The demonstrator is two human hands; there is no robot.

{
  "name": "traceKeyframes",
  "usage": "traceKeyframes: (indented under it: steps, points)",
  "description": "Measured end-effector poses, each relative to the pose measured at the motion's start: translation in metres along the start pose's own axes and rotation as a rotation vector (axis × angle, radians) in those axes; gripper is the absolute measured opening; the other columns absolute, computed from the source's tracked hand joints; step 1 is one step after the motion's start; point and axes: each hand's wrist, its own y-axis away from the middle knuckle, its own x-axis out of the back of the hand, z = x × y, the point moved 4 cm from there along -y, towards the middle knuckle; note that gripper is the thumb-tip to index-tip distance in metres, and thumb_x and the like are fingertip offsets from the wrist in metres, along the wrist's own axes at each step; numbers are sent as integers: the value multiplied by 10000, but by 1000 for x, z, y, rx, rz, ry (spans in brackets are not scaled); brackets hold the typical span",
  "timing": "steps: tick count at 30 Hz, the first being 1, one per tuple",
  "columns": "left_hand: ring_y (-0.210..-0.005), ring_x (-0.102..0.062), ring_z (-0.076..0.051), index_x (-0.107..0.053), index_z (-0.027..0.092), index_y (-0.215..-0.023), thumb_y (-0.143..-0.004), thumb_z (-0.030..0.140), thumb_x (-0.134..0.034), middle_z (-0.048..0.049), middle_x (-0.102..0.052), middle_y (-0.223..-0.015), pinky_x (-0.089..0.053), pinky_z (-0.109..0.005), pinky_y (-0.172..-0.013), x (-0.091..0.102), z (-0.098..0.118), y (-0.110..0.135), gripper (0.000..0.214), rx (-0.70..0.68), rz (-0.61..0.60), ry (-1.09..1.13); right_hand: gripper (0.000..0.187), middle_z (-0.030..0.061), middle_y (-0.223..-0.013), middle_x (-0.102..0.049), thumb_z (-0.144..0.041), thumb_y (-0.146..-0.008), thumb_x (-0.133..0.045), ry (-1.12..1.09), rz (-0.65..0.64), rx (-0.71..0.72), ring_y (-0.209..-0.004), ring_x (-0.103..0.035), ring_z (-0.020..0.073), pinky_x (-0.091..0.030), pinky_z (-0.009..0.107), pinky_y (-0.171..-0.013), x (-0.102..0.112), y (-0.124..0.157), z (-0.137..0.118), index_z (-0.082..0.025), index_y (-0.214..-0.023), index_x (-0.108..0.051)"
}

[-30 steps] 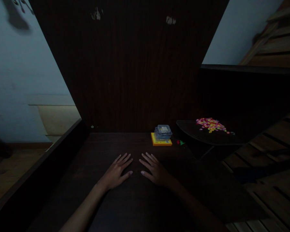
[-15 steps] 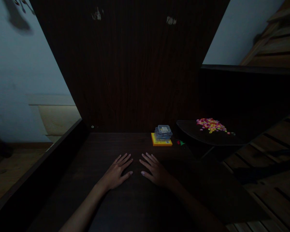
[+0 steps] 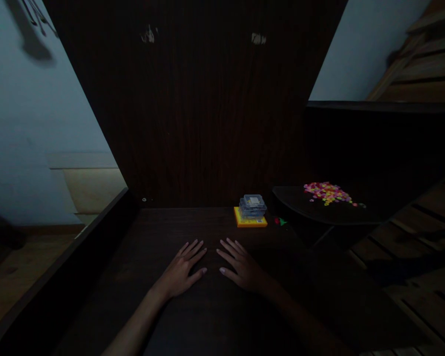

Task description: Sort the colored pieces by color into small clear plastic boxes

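Palm down on the dark wooden surface [image 3: 193,321] lies my left hand [image 3: 183,269], its fingers spread and holding nothing. My right hand [image 3: 241,267] rests flat beside it, fingers apart, also with nothing in it. A small gap separates the two thumbs. Beyond my right hand, a yellow box [image 3: 251,223] lies against the back panel. Stacked on it are several small clear plastic cases [image 3: 252,206]; what they contain is too dim to tell. Right of the box is a small red and green item [image 3: 281,221] I cannot make out.
A dark rounded shelf [image 3: 300,207] at the right bears a pile of small pink, red and yellow pieces [image 3: 328,192]. A tall dark panel [image 3: 207,113] rises behind the surface. Along the left runs a raised board [image 3: 107,217]. Wooden slats [image 3: 430,301] show at the lower right.
The whole view has shifted slightly, so everything sits a little lower in the picture. Both hands stay flat in the same place on the surface.
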Motion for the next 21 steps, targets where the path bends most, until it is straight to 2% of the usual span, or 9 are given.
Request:
traceKeyframes:
  steps: [8, 21]
  points:
    - [-1456, -277, -260, -344, 279, -1472, -958, 472, -434, -75, -340, -1549, -275, -536, -1178, -2, -3, 1, 557, -6, 19, -23, 571, 98, -1553, -324, -480, -942, -483, -37, -18, -22, -1453, -239, 289, -230, 549, -1169, -3, -1, 2, -242, -1456, -422]
    - [-1424, -339, -281, -317, 332, -1478, -954, 457, -446, -40, -343, -1543, -362, -559, -1126, -7, -9, 1, 554, -17, 47, -76, 586, 82, -1570, -283, -513, -945, -452, -107, -55, -65, -1458, -218, 293, -211, 526, -1182, 8, -1, -4, -248, -1466, -410]
